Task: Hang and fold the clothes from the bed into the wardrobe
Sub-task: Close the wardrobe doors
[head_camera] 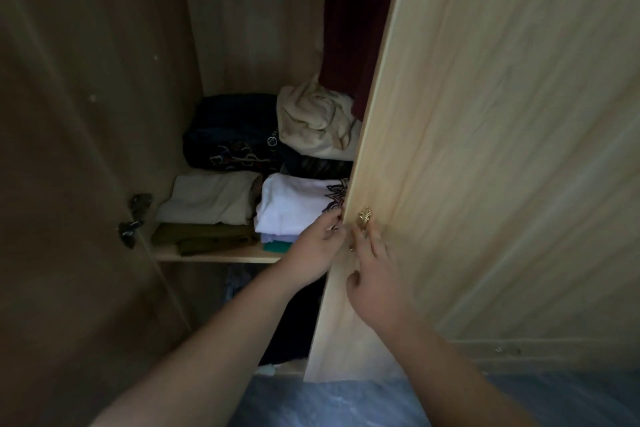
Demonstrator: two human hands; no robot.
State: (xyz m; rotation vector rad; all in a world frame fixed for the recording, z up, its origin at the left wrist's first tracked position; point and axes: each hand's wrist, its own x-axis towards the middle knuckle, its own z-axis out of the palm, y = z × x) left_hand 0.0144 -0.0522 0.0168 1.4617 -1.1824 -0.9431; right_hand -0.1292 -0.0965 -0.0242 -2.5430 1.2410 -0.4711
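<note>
The wardrobe's right door [485,149] of light wood stands partly across the opening, with a gold knob [364,217] near its edge. My left hand [317,246] is at that edge, fingers curled around it, just in front of a folded white shirt with a dark print [294,208]. Spread flat on the door's face just below the knob is my right hand [377,284], its fingertips touching the knob. On the shelf [214,257] lie folded stacks: beige over olive [207,204], a dark embroidered garment [228,139] and a cream bundle [315,121].
A dark red garment [356,17] hangs at the back right behind the door. The left door [69,149] is swung open, with hinges [133,218] at shelf height. Dark clothes [294,329] fill the space under the shelf. Blue-grey floor [346,402] lies below.
</note>
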